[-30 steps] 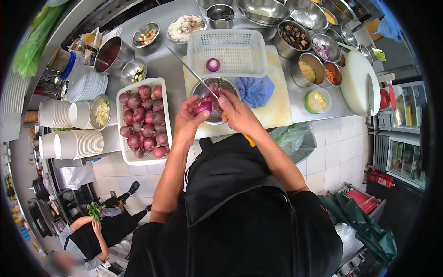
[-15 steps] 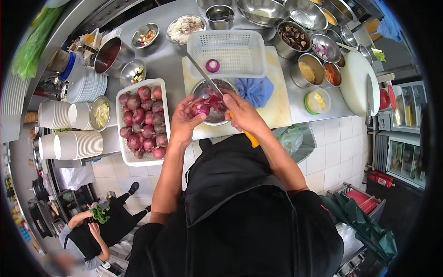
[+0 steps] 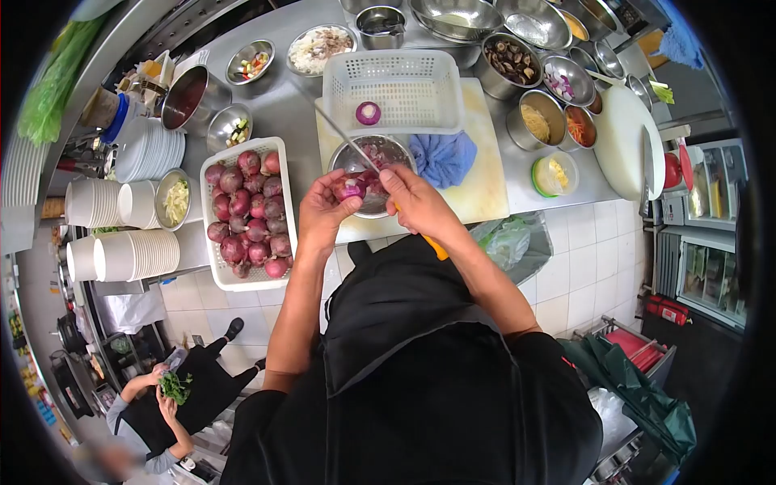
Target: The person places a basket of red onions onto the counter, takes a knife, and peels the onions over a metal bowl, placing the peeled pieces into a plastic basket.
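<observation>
My left hand is closed around a red onion, partly peeled, over a metal bowl. Loose onion skins lie in that bowl. In my right hand is a knife with an orange handle, its long blade pointing up and to the left, its lower part close to the onion. Beyond the bowl, a white perforated basket holds one peeled onion. A crumpled blue cloth lies right of the bowl on the cutting board.
Unpeeled red onions fill a white basket at the left. Pots and bowls of cut food, such as a mushroom pot, line the back and right. Stacked white bowls stand far left. Another person, lower left, holds green leaves.
The knife has dropped slightly and shifted left against the onion, with my right hand moving a little left. The other person's hands have moved around the green leaves.
</observation>
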Action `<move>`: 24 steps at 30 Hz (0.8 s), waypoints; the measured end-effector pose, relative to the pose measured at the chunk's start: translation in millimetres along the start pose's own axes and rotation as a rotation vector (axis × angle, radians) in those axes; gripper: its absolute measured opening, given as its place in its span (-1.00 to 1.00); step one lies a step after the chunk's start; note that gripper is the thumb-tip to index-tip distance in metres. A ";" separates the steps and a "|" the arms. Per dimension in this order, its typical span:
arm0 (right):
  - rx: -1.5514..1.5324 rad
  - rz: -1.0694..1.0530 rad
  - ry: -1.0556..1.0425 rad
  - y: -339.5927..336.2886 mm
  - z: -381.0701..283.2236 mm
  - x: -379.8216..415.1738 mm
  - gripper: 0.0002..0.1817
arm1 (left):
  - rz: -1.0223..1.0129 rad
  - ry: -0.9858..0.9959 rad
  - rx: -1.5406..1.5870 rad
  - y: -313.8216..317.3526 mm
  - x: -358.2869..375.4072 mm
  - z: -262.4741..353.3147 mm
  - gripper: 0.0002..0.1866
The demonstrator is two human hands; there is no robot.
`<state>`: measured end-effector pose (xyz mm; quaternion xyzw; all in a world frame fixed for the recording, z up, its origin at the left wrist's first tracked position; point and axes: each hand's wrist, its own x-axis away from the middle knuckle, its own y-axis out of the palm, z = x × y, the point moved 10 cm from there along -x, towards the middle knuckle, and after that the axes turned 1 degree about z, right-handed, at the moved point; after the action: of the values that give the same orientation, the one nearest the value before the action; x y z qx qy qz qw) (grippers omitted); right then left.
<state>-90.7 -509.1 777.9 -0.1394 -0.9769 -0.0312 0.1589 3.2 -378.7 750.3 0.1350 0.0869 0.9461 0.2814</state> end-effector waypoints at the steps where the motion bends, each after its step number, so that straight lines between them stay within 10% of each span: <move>1: -0.073 -0.027 0.076 0.2 5.2 1.7 -0.47 | 0.010 0.011 -0.020 -1.6 -0.3 -0.3 -0.35; 24: -0.244 -0.093 0.113 20.3 0.8 9.7 -0.32 | -0.005 -0.090 0.235 -8.0 -5.3 -24.3 -0.47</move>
<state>-94.1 -487.1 780.5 -0.1105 -0.9607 -0.1651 0.1940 4.1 -377.2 724.3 0.2094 0.1846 0.9216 0.2696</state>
